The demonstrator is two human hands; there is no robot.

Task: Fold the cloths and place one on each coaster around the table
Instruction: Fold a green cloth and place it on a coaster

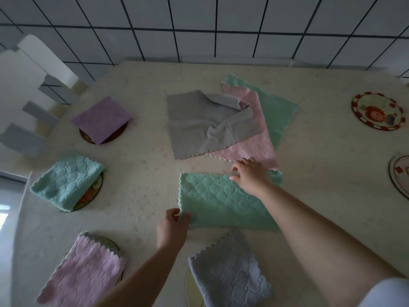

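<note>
A cream table (321,196) fills the view, its far edge meeting a tiled wall (199,18) and its left edge curving past a white chair (33,96). Bare tabletop lies open between the centre pile and the right-hand coasters. At far centre lies a loose pile: a grey cloth (199,127) on a pink cloth (254,149) on a green cloth (278,109). Just nearer, the mint cloth (221,202) lies flat, folded into a long band. Folded cloths cover the coasters at left and near: a purple cloth (101,118), a teal cloth (66,180), a pale pink cloth (84,269) and a blue-grey cloth (230,273). Two coasters stand bare, one at far right (378,110), one at the right edge (400,176). The right hand (250,176) rests on the band's far edge, fingers curled at the cloth, though whether they pinch it cannot be told. The left hand (172,227) pinches the band's near-left corner.
</note>
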